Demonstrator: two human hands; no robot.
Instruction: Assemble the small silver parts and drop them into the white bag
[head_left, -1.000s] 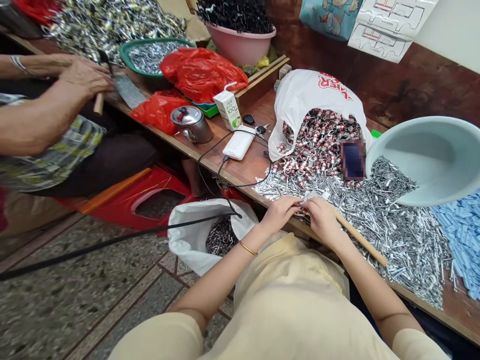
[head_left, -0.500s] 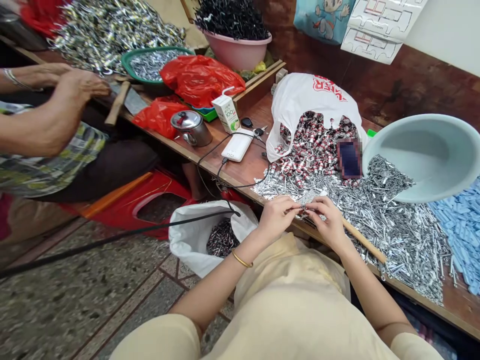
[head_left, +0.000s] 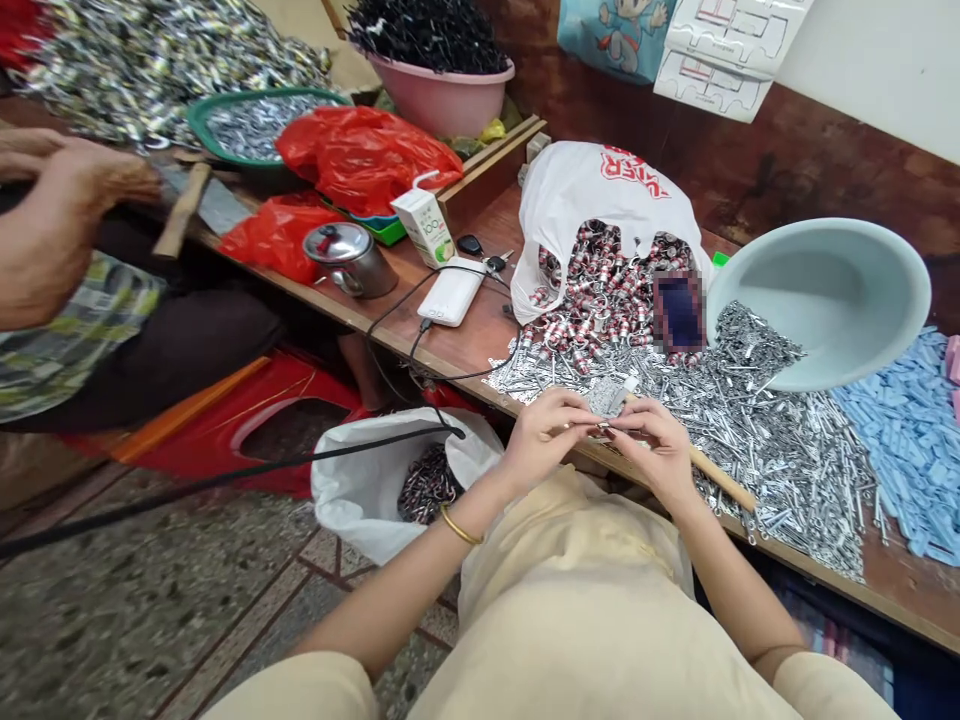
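My left hand [head_left: 544, 435] and my right hand [head_left: 652, 445] meet at the table's near edge, fingers pinched together on a small metal piece [head_left: 600, 428] held between them. Just beyond my fingers lies a wide heap of silver metal parts [head_left: 772, 440]. A wooden-handled tool [head_left: 720, 478] lies on that heap under my right wrist. A white bag of red-and-white keyring pieces [head_left: 607, 280] sits open behind the heap.
A white bag of dark metal pieces [head_left: 390, 480] stands on the floor to my left. A pale blue basin [head_left: 832, 300], blue plastic strips [head_left: 907, 440], a power bank [head_left: 452, 292], a drink carton [head_left: 424, 225] and a steel pot [head_left: 349, 258] share the table. Another person's hand [head_left: 67, 190] works at far left.
My hands have lifted slightly off the heap and drawn closer together on the small piece. The camera has turned a little right, and the other person's hands have shifted left.
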